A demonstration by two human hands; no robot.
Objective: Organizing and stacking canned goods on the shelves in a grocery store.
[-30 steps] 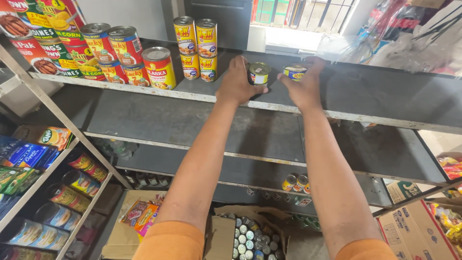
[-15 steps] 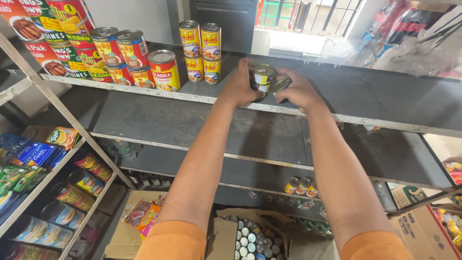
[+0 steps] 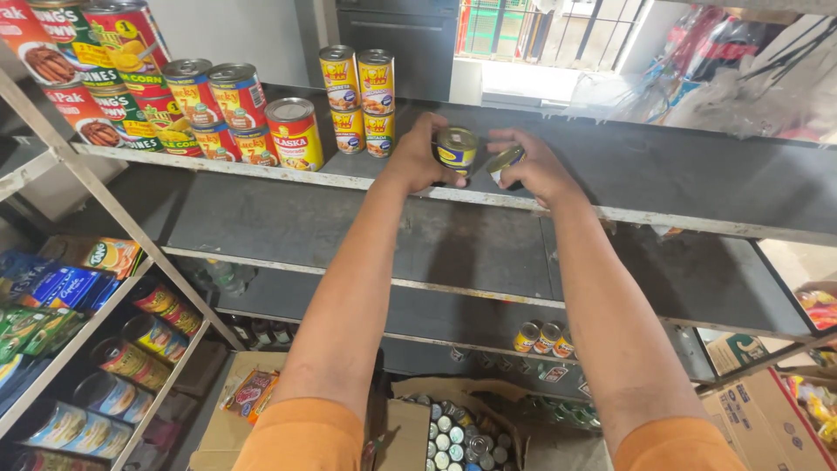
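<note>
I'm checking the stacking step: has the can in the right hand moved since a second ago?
Yes. The right hand has carried its small can leftward along the shelf, closer to the stacked yellow cans; it is now tilted beside the left hand's can.

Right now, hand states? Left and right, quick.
Left hand: closed around a small blue-and-yellow can, upright at the shelf.
Right hand: closed around a second small can, tilted.
</note>
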